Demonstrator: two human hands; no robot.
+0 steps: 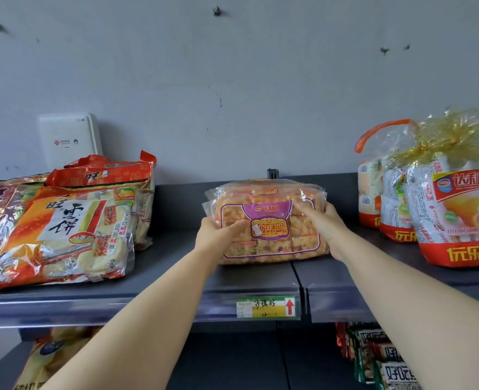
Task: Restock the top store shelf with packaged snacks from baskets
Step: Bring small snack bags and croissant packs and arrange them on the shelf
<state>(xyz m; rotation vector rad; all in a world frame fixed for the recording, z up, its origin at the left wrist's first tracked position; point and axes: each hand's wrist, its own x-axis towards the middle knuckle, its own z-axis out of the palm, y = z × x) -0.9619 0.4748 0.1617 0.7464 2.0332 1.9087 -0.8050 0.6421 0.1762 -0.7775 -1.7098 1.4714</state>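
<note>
A clear pack of orange-brown snack squares with a purple label sits in the middle of the dark top shelf, on top of another like it. My left hand grips its left side, thumb across the front. My right hand grips its right side, thumb on the front. Both arms reach up from below.
Orange and red rice cracker bags lie stacked at the shelf's left. Big cake bags with a gold bow stand at the right. A white box leans on the grey wall. A price tag marks the shelf edge. More snacks fill the shelf below.
</note>
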